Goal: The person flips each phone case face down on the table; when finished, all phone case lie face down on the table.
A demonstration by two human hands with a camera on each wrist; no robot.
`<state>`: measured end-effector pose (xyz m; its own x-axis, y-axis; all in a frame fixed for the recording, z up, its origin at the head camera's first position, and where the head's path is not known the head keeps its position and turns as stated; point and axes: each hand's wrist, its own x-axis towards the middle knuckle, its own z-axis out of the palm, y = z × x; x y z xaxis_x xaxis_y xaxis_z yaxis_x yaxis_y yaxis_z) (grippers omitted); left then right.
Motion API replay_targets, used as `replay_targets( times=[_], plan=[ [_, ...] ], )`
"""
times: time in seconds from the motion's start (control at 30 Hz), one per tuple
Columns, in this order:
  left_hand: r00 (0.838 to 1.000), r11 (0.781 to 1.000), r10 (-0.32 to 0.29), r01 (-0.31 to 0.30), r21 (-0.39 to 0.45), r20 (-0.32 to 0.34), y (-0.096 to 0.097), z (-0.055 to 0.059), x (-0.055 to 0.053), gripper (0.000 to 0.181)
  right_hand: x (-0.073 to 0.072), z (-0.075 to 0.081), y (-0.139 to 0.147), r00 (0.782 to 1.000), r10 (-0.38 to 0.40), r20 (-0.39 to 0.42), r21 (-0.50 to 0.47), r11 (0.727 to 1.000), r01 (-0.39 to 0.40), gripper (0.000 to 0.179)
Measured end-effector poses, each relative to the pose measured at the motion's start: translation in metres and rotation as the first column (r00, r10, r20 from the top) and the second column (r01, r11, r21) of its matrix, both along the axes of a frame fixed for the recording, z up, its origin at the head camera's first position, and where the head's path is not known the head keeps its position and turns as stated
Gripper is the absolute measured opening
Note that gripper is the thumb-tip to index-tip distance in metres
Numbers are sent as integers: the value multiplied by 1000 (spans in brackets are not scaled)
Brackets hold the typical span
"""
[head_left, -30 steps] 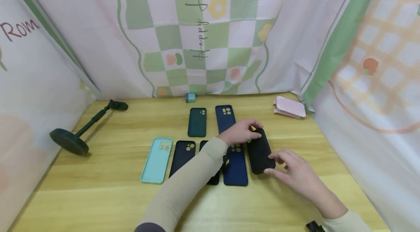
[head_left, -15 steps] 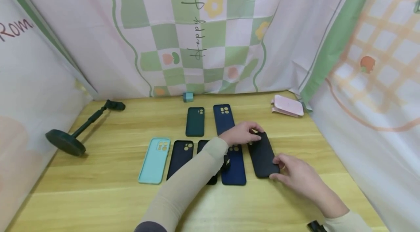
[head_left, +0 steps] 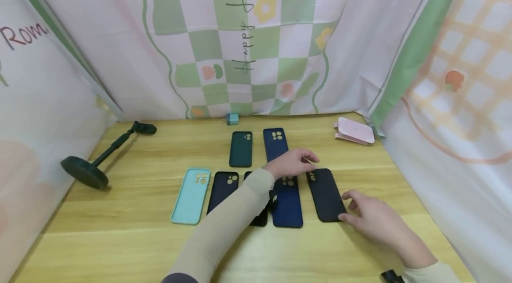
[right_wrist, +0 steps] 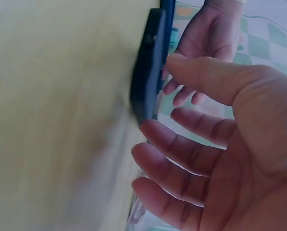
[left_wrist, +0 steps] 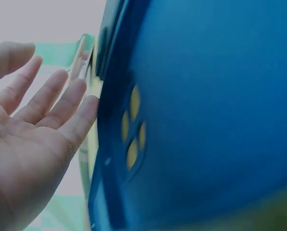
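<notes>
A black phone case (head_left: 326, 196) lies on the table at the right end of the front row, its camera cutouts at the upper left. Close to its lower right corner is my right hand (head_left: 374, 223). The right wrist view shows the fingers (right_wrist: 177, 149) of that hand spread and loosely bent; whether a fingertip touches the case I cannot tell. My left hand (head_left: 289, 162) hovers just above the black case's top edge, fingers relaxed and holding nothing. Under the left wrist is a blue phone case (head_left: 289, 212), large in the left wrist view with its camera holes.
In the front row are a turquoise case (head_left: 191, 198), a dark case (head_left: 222, 189) and a black case partly under my left sleeve. Behind lie a green case (head_left: 241, 149) and another blue case (head_left: 274, 143). A blue charger (head_left: 232, 119), pink stand (head_left: 355, 131) and dark-green stand (head_left: 86, 172) stand farther out.
The black case has moved right and slightly toward me, and now lies flat. Both my hands held its ends earlier; the left hand has come away, and the right hand's fingers have loosened.
</notes>
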<state>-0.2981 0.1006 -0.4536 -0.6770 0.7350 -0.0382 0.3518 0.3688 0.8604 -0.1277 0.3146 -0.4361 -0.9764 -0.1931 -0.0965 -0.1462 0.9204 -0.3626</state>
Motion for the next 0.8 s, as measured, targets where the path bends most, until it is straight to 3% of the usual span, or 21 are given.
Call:
replay_targets(
  times=[0.2, 0.37, 0.57, 0.8],
  plan=[
    [996, 1000, 18, -18, -7, -88, -26, 13, -6, 27, -7, 12, -20, 998, 21, -54, 17, 1000, -20, 48],
    [994, 998, 16, -22, -53, -108, -45, 18, -8, 26, -14, 16, -49, 992, 83, -99, 6, 997, -83, 36],
    [992, 990, 46, -61, -130, -116, -65, 13, -7, 22, -24, 10, -82, 973, 200, -114, -26, 979, -204, 30],
    [985, 957, 71, -111, -268, -155, -76, 5, -5, 17, -28, 3, -112, 956, 286, -61, 8, 958, -286, 26]
  ],
)
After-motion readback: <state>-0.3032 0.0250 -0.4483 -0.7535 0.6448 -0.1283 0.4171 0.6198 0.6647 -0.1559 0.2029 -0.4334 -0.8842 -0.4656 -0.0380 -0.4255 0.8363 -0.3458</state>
